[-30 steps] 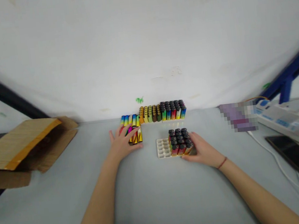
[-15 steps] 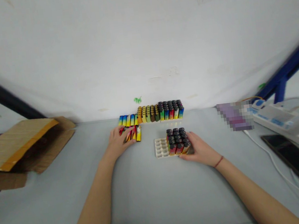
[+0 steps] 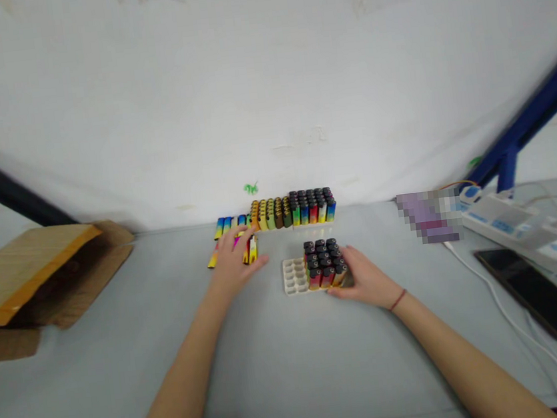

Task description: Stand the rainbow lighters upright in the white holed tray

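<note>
My left hand hovers over or rests on a row of flat-lying yellow and pink lighters, its fingers spread. Part of that row is hidden under the hand. Behind it lie yellow-and-blue lighters in another row. My right hand grips the right side of a white tray with thumb and fingers. Several black-topped lighters stand upright in the tray's right part. Its left part shows bare holes.
At the wall stand yellow-and-brown lighters and black-topped colourful lighters in blocks. An open cardboard box lies left. A power strip, a black phone, a blurred purple item and white cables lie right.
My left hand has shifted right across the flat-lying lighters, and its fingers have spread wider. My right hand stays at the tray. The whole view has moved slightly.
</note>
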The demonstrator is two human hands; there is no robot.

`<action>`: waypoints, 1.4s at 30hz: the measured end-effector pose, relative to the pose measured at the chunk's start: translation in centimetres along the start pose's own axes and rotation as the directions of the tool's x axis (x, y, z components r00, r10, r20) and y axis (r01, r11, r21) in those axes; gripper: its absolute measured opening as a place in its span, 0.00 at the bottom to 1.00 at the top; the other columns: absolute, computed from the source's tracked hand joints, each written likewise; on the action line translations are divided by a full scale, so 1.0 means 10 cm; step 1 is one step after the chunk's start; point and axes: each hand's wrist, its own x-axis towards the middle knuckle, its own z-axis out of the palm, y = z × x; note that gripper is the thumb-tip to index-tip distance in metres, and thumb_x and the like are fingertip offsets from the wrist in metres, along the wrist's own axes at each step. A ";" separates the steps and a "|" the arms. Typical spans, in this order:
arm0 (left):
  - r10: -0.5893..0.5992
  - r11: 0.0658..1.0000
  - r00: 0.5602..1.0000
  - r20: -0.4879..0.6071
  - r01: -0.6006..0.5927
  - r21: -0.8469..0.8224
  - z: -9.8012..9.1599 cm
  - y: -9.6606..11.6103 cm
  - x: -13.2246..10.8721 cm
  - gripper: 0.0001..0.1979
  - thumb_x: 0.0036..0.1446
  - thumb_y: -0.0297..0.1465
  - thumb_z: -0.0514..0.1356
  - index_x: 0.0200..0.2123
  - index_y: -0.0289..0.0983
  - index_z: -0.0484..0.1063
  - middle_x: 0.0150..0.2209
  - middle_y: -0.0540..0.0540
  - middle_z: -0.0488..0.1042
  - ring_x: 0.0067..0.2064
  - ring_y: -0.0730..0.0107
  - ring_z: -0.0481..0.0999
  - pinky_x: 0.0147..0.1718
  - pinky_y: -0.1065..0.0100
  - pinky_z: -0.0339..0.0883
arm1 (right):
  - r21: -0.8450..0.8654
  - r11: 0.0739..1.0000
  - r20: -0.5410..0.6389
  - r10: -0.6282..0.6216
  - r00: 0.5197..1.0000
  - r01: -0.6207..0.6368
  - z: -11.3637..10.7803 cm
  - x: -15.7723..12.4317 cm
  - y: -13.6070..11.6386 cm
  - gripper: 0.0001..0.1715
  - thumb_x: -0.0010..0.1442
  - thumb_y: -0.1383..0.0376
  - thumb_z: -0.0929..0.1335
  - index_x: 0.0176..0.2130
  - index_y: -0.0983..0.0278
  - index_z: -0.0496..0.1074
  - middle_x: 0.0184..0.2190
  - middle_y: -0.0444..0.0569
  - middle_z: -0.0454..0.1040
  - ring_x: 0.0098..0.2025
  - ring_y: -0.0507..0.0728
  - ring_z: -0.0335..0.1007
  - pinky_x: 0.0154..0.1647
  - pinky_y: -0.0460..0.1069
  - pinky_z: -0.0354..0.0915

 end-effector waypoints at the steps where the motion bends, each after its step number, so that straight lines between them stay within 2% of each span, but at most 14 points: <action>1: 0.071 0.993 0.995 0.069 -0.064 -0.097 0.03 0.15 0.01 0.40 0.56 0.52 0.61 0.66 0.39 0.61 0.63 0.35 0.63 0.66 0.46 0.60 0.66 0.47 0.51 | 0.003 1.000 -0.003 -0.003 1.000 0.003 0.00 0.00 -0.01 0.44 0.54 0.49 0.73 0.60 0.67 0.60 0.52 0.63 0.71 0.52 0.71 0.69 0.53 0.65 0.65; 2: 0.129 0.977 0.979 0.155 -0.099 -0.189 0.07 0.31 0.01 0.46 0.52 0.53 0.64 0.68 0.39 0.57 0.66 0.34 0.60 0.67 0.45 0.59 0.67 0.47 0.50 | 0.002 1.000 -0.006 -0.004 1.000 0.004 0.00 0.01 -0.01 0.44 0.53 0.50 0.74 0.61 0.67 0.60 0.52 0.63 0.71 0.52 0.71 0.69 0.53 0.65 0.66; 4: 0.184 0.929 0.946 0.267 -0.079 -0.362 0.18 0.62 0.00 0.57 0.44 0.54 0.69 0.71 0.37 0.49 0.68 0.31 0.56 0.69 0.41 0.57 0.66 0.46 0.53 | -0.008 1.000 -0.012 -0.007 1.000 0.007 0.00 0.01 -0.02 0.45 0.53 0.50 0.74 0.61 0.68 0.59 0.52 0.64 0.72 0.52 0.71 0.68 0.52 0.65 0.66; 6: 0.172 0.878 0.924 0.341 0.013 -0.479 0.29 0.85 0.00 0.60 0.45 0.50 0.70 0.72 0.35 0.43 0.68 0.29 0.57 0.68 0.42 0.59 0.65 0.44 0.56 | -0.020 1.000 -0.020 -0.012 1.000 0.012 0.01 0.01 -0.02 0.45 0.53 0.51 0.74 0.61 0.68 0.59 0.51 0.64 0.72 0.51 0.71 0.69 0.51 0.65 0.66; 8: 0.111 0.841 0.919 0.379 0.116 -0.528 0.35 0.94 0.01 0.58 0.47 0.45 0.70 0.72 0.34 0.40 0.67 0.27 0.58 0.67 0.43 0.62 0.64 0.44 0.57 | -0.026 0.999 -0.030 -0.023 0.999 0.022 0.02 0.01 -0.01 0.45 0.53 0.52 0.74 0.62 0.67 0.59 0.51 0.62 0.73 0.50 0.71 0.69 0.52 0.65 0.66; 10: 0.091 0.810 0.909 0.408 0.170 -0.561 0.36 0.93 0.04 0.57 0.47 0.41 0.70 0.71 0.33 0.41 0.67 0.27 0.58 0.66 0.43 0.62 0.64 0.45 0.57 | -0.029 0.999 -0.031 -0.028 0.999 0.027 0.02 0.00 -0.01 0.45 0.53 0.53 0.74 0.62 0.66 0.59 0.51 0.62 0.73 0.50 0.70 0.69 0.52 0.65 0.66; 13: 0.156 0.785 0.897 0.413 0.141 -0.603 0.33 0.83 0.08 0.46 0.47 0.37 0.69 0.66 0.33 0.53 0.63 0.30 0.62 0.63 0.45 0.65 0.62 0.48 0.62 | -0.032 0.999 -0.022 -0.026 0.999 0.025 0.02 0.00 0.01 0.45 0.53 0.52 0.74 0.62 0.67 0.58 0.52 0.62 0.72 0.51 0.71 0.69 0.51 0.64 0.67; 15: 0.175 0.799 0.901 0.396 0.105 -0.592 0.32 0.81 0.09 0.37 0.47 0.34 0.68 0.59 0.34 0.60 0.56 0.34 0.66 0.59 0.48 0.70 0.57 0.50 0.67 | -0.035 0.999 -0.019 -0.032 0.999 0.032 0.02 0.01 0.01 0.46 0.53 0.52 0.74 0.63 0.67 0.57 0.52 0.62 0.72 0.51 0.71 0.69 0.52 0.65 0.66; 18: 0.132 0.833 0.924 0.359 0.093 -0.545 0.35 0.87 0.07 0.31 0.45 0.30 0.65 0.53 0.34 0.63 0.51 0.38 0.68 0.53 0.52 0.72 0.53 0.51 0.69 | -0.039 0.998 -0.018 -0.044 0.999 0.043 0.02 0.01 0.00 0.47 0.53 0.52 0.74 0.63 0.67 0.57 0.53 0.63 0.72 0.52 0.71 0.69 0.54 0.66 0.65; 23: 0.040 0.840 0.961 0.273 0.116 -0.531 0.43 1.00 0.02 0.29 0.46 0.28 0.59 0.54 0.35 0.61 0.50 0.39 0.69 0.53 0.55 0.71 0.55 0.51 0.66 | -0.024 0.999 -0.024 -0.022 0.999 0.022 0.02 0.01 0.00 0.48 0.51 0.52 0.75 0.62 0.67 0.58 0.52 0.62 0.72 0.51 0.70 0.69 0.51 0.64 0.67; 30: 0.048 0.868 0.973 0.226 0.071 -0.491 0.44 1.01 -0.01 0.31 0.45 0.26 0.58 0.55 0.36 0.59 0.51 0.37 0.69 0.55 0.52 0.70 0.57 0.49 0.64 | -0.016 1.000 -0.026 -0.014 1.000 0.013 0.02 0.02 -0.02 0.48 0.50 0.54 0.76 0.62 0.66 0.59 0.51 0.61 0.72 0.50 0.70 0.69 0.52 0.64 0.66; 39: -0.116 0.849 0.976 0.186 0.195 -0.492 0.48 1.09 -0.10 0.30 0.46 0.27 0.60 0.54 0.37 0.57 0.49 0.39 0.70 0.50 0.56 0.74 0.52 0.52 0.69 | 0.001 1.000 -0.011 -0.004 1.000 0.004 -0.01 0.03 -0.05 0.46 0.50 0.56 0.75 0.61 0.67 0.59 0.50 0.61 0.73 0.50 0.69 0.69 0.51 0.63 0.67; 42: -0.112 0.833 0.974 0.196 0.199 -0.516 0.47 1.05 -0.10 0.28 0.48 0.29 0.62 0.53 0.38 0.58 0.47 0.40 0.72 0.48 0.57 0.76 0.50 0.54 0.70 | -0.001 1.000 -0.015 -0.001 1.000 0.001 -0.01 0.03 -0.05 0.45 0.50 0.56 0.75 0.61 0.67 0.59 0.50 0.60 0.72 0.50 0.69 0.69 0.51 0.63 0.67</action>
